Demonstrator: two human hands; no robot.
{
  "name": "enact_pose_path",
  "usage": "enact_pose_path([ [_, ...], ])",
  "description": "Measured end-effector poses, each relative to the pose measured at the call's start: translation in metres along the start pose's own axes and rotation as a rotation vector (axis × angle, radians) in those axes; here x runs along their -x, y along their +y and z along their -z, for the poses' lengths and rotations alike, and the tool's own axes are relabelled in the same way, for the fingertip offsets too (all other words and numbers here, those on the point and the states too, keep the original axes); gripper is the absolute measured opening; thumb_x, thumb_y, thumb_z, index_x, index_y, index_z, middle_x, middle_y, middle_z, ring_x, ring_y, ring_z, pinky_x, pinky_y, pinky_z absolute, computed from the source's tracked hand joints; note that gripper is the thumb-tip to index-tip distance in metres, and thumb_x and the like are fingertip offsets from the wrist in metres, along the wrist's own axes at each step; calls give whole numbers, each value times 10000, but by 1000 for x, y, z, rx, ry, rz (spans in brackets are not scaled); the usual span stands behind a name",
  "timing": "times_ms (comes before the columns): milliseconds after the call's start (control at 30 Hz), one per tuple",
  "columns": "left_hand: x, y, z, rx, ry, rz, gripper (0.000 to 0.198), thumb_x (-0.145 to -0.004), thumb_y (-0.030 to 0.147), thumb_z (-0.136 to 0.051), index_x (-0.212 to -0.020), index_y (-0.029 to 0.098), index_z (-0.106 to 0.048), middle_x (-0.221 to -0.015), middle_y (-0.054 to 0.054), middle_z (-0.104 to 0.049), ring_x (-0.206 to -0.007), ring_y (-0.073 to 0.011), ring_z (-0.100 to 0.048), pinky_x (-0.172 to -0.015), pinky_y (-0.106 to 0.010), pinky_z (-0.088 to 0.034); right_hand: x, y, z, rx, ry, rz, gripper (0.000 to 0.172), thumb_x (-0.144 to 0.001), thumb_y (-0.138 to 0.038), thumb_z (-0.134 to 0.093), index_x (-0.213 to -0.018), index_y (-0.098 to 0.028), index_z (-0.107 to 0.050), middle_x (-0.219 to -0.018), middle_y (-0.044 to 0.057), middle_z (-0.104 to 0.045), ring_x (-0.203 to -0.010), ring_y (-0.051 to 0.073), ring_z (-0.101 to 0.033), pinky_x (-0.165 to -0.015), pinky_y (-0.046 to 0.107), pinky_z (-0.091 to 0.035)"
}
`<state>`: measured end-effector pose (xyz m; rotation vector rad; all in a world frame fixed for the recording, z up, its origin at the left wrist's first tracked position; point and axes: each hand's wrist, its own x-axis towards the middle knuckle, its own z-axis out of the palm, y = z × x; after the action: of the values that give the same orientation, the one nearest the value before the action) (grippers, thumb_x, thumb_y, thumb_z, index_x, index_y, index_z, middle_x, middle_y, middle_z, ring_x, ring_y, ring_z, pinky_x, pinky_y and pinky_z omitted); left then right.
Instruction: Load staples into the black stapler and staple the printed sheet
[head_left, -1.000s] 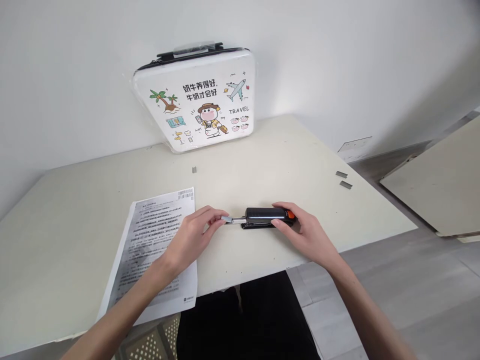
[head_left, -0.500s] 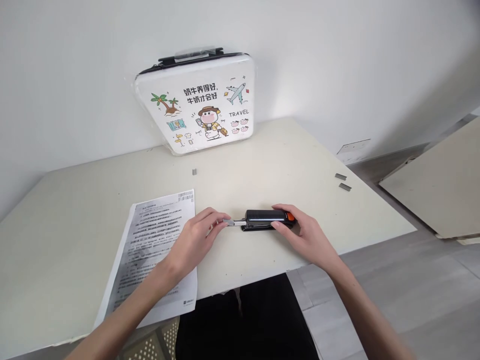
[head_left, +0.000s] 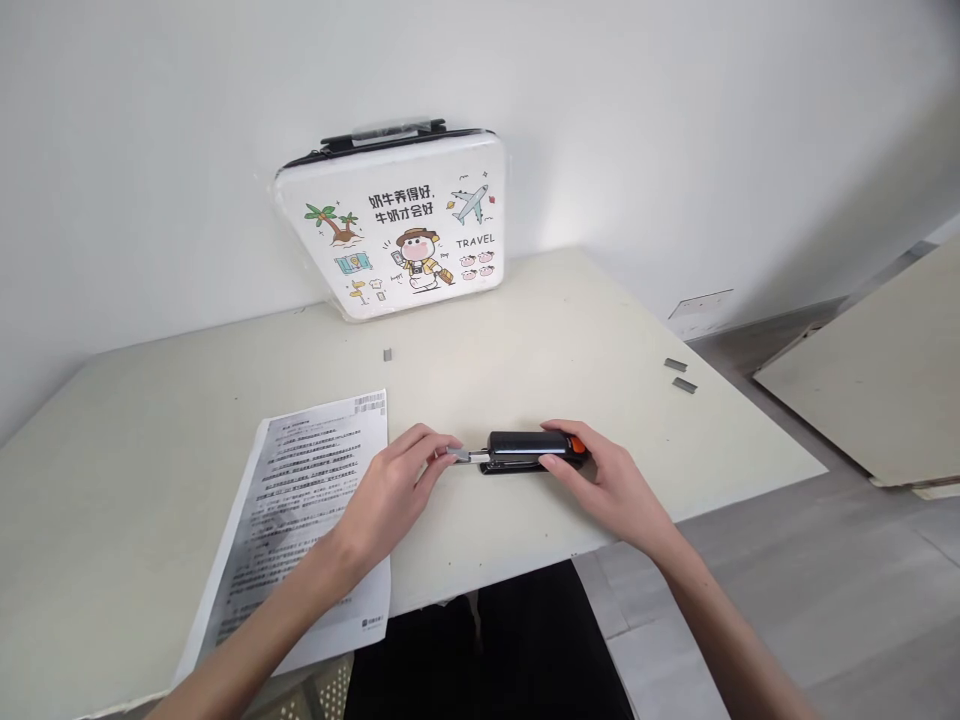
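A black stapler (head_left: 529,447) with an orange part at its right end lies on the table. My right hand (head_left: 604,480) grips its right end between thumb and fingers. From the stapler's left end a narrow metal piece sticks out. My left hand (head_left: 401,480) pinches a small grey strip of staples (head_left: 459,455) at the end of that metal piece. Under my left wrist and forearm lies a printed paper sheet (head_left: 315,470), partly hidden by them.
A white case (head_left: 420,230) with cartoon prints leans on the wall at the back of the table (head_left: 165,400). One small staple strip (head_left: 387,354) lies behind the paper. Two more strips (head_left: 684,384) are near the right edge.
The view has tilted slightly upward, so the scene sits a little lower. Both hands keep their holds, and the metal piece shows slightly less between the left fingertips and the stapler.
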<state>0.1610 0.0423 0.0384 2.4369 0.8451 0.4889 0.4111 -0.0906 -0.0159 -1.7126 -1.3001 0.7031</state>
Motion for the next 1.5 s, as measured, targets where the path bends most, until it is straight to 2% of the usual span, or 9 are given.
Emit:
enact_pose_path([
  [333, -2, -2, -9, -65, -34, -36, 240, -1084, 291, -479, -1157, 232, -700, -1069, -35, -676, -772, -152, -654, -716, -327, -549, 1, -5, 1, 12, 8, -1, 452, -995, -585, -569, -1337, -293, -626, -1360, 73, -699, -1179, 275, -671, -837, 362, -595],
  [567, 0, 0, -6, -40, 12, -44, 236, -1088, 288, -469, -1142, 242, -694, -1077, -34, -679, -796, -153, -665, -738, -322, -563, 0, -6, 2, 13, 11, 5, 462, -992, -592, -566, -1331, -287, -635, -1352, 82, -704, -1159, 278, -683, -826, 364, -603],
  [967, 0, -1, -10, -105, -5, -28, 247, -1087, 288, -464, -1143, 234, -699, -1082, -41, -676, -885, -184, -697, -782, -345, -585, 1, -6, 2, -3, 2, -14, 445, -993, -574, -573, -1336, -295, -627, -1370, 72, -691, -1184, 271, -668, -845, 362, -599],
  [1200, 0, -3, -13, -160, 1, -54, 250, -1077, 319, -484, -1165, 237, -704, -1074, -57, -624, -864, -191, -663, -745, -358, -577, 1, -7, 2, -3, 4, -7, 459, -989, -584, -572, -1333, -286, -633, -1354, 83, -700, -1172, 280, -670, -850, 378, -601],
  [1367, 1, -12, -5, -138, 24, -41, 243, -1061, 385, -529, -1163, 271, -718, -1088, -53, -630, -871, -189, -661, -794, -375, -587, 0, -5, 2, 5, 4, 3, 460, -997, -581, -563, -1337, -280, -633, -1351, 92, -698, -1165, 286, -673, -851, 387, -605],
  [1500, 2, -27, 10, 14, -62, -22, 227, -1034, 424, -594, -1125, 296, -759, -1058, -38, -678, -804, -159, -662, -718, -317, -575, 0, -5, 2, 5, -4, 39, 421, -996, -568, -571, -1312, -299, -643, -1316, 73, -713, -1152, 276, -678, -835, 369, -606],
])
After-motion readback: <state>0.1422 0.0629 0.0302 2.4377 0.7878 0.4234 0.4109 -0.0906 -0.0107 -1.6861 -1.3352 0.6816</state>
